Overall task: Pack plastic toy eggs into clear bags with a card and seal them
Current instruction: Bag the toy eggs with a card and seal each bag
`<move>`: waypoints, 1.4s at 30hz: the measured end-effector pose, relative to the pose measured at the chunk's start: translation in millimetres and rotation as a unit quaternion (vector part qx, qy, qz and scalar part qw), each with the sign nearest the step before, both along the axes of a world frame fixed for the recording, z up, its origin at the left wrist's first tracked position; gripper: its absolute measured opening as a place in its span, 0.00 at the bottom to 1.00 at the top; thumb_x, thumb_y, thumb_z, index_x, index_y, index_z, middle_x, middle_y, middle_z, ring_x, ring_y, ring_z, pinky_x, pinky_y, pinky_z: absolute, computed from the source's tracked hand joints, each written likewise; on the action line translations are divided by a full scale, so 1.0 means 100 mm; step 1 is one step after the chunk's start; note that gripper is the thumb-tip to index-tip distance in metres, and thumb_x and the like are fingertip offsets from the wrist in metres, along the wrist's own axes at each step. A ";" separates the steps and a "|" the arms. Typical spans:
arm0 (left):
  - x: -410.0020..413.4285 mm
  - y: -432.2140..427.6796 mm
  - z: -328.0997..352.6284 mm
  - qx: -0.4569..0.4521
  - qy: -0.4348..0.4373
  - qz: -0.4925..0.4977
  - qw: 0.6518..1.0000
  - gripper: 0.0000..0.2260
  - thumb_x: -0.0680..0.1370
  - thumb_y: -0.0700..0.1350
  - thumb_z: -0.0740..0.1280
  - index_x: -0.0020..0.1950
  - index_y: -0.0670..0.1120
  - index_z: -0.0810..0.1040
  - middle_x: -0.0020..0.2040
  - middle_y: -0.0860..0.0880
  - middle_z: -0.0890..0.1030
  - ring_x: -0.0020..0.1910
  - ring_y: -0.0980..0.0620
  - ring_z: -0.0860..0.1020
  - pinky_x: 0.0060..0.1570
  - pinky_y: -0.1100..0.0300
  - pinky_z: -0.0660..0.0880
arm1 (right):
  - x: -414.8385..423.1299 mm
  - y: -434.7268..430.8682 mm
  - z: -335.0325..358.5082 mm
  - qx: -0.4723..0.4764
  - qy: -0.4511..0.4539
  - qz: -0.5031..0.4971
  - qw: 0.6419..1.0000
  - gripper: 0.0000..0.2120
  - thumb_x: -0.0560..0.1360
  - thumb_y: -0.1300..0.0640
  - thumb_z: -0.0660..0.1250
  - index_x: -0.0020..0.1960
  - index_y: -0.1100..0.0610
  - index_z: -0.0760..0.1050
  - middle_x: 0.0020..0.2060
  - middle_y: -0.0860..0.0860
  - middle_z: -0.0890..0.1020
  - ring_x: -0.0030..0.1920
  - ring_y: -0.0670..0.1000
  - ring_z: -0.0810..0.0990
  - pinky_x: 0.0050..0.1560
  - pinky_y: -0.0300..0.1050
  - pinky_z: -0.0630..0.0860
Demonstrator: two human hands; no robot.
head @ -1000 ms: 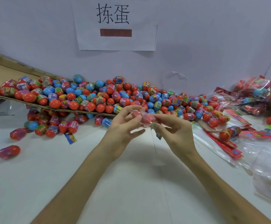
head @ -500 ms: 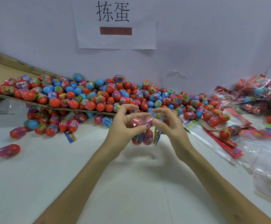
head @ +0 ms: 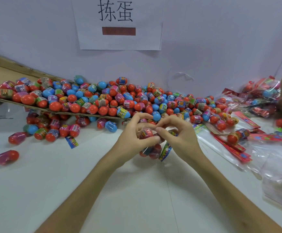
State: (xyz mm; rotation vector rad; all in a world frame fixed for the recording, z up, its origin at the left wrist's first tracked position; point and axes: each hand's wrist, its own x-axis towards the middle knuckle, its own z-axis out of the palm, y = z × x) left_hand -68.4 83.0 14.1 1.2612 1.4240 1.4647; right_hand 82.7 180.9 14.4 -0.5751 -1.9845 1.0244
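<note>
Egg pile (head: pixel 103 101) along wall unchanged. Bag (head: pixel 151 153) now hangs below hands over table (head: pixel 69 190); 1 s ago it lay level between them, so eggs settled, mouth ready for sealing. Left hand (head: pixel 133 140) and right hand (head: pixel 181 137) both pinch bag mouth. Card (head: pixel 166 151) inside, right edge. Seal line hidden behind fingers; egg count unclear
</note>
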 end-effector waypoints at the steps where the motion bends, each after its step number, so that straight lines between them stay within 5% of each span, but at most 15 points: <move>1: 0.01 0.01 0.00 0.002 -0.002 0.009 1.000 0.20 0.77 0.40 0.76 0.64 0.54 0.75 0.54 0.53 0.86 0.55 0.53 0.85 0.52 0.59 0.82 | 0.00 0.00 0.00 -0.002 0.003 0.000 1.000 0.06 0.75 0.64 0.74 0.47 0.53 0.83 0.42 0.45 0.83 0.47 0.49 0.82 0.46 0.42 0.81; 4: 0.01 0.03 -0.03 -0.003 0.024 0.045 0.999 0.08 0.78 0.41 0.74 0.54 0.52 0.81 0.50 0.56 0.84 0.56 0.52 0.83 0.52 0.56 0.83 | -0.01 -0.02 0.01 -0.009 0.014 0.002 1.000 0.06 0.76 0.64 0.73 0.47 0.53 0.82 0.42 0.46 0.83 0.46 0.51 0.83 0.43 0.48 0.84; 8: 0.02 0.03 -0.04 -0.012 0.059 0.079 0.995 0.10 0.77 0.37 0.71 0.44 0.52 0.83 0.41 0.58 0.84 0.47 0.54 0.84 0.47 0.57 0.82 | -0.03 -0.04 -0.03 -0.007 -0.004 0.014 1.000 0.10 0.77 0.66 0.71 0.46 0.51 0.82 0.42 0.44 0.83 0.45 0.51 0.83 0.42 0.53 0.84; 15: 0.05 0.01 -0.02 0.018 0.098 0.122 0.987 0.08 0.76 0.37 0.72 0.42 0.50 0.84 0.41 0.53 0.85 0.45 0.52 0.84 0.46 0.58 0.83 | 0.00 -0.03 -0.04 -0.007 -0.007 0.066 0.998 0.05 0.75 0.65 0.70 0.47 0.57 0.81 0.43 0.48 0.82 0.44 0.53 0.83 0.43 0.44 0.80; 21: 0.07 0.00 -0.01 0.041 0.136 0.109 0.984 0.08 0.76 0.36 0.72 0.43 0.49 0.85 0.42 0.54 0.85 0.44 0.52 0.84 0.46 0.51 0.83 | 0.02 0.04 0.03 -0.133 0.013 0.093 0.987 0.11 0.79 0.53 0.69 0.39 0.54 0.83 0.40 0.53 0.84 0.45 0.51 0.82 0.48 0.43 0.79; 24: 0.06 0.00 -0.01 0.056 0.156 0.102 0.981 0.09 0.76 0.36 0.72 0.45 0.51 0.85 0.42 0.57 0.85 0.43 0.55 0.84 0.42 0.59 0.81 | 0.03 0.06 0.03 -0.168 -0.010 0.083 0.982 0.06 0.73 0.48 0.73 0.41 0.50 0.84 0.40 0.50 0.84 0.44 0.50 0.81 0.48 0.42 0.79; 29: 0.08 -0.02 0.01 0.075 0.175 0.090 0.978 0.12 0.76 0.36 0.72 0.42 0.54 0.83 0.40 0.63 0.82 0.38 0.62 0.81 0.36 0.71 0.74 | 0.07 0.13 0.05 -0.240 -0.017 0.119 0.963 0.13 0.76 0.46 0.69 0.43 0.54 0.86 0.42 0.53 0.85 0.46 0.50 0.83 0.51 0.40 0.79; 38: 0.05 -0.01 -0.02 0.079 0.221 0.098 0.967 0.08 0.76 0.38 0.73 0.44 0.51 0.85 0.39 0.67 0.81 0.42 0.63 0.80 0.39 0.72 0.73 | 0.15 0.17 0.09 -0.176 -0.093 0.122 0.972 0.06 0.69 0.50 0.77 0.43 0.52 0.87 0.41 0.53 0.87 0.44 0.52 0.86 0.51 0.49 0.80; 42: 0.05 0.01 -0.04 0.080 0.229 0.110 0.964 0.05 0.76 0.39 0.74 0.45 0.49 0.86 0.39 0.62 0.82 0.44 0.62 0.81 0.42 0.70 0.75 | 0.15 0.18 0.08 -0.109 -0.114 0.111 0.981 0.02 0.73 0.57 0.77 0.45 0.54 0.87 0.41 0.52 0.87 0.45 0.55 0.86 0.52 0.53 0.83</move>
